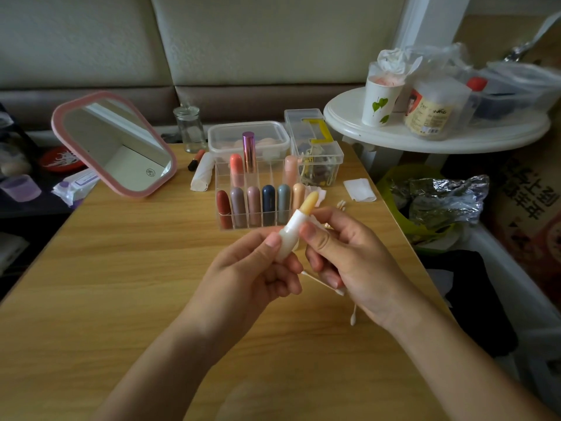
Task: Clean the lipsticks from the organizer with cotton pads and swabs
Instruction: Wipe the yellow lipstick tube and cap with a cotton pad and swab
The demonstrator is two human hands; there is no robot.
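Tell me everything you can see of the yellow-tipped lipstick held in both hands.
The uncapped lipstick has a translucent white, plastic-looking tube and a rounded, waxy yellow bullet, raised. It tilts, tip up and to the right, above the wooden table, in front of the clear organizer. The left hand pinches its base; the right hand holds its middle with thumb and fingers while also gripping a cotton swab.

Chinese characters on cardboard box, swab tub label illegible
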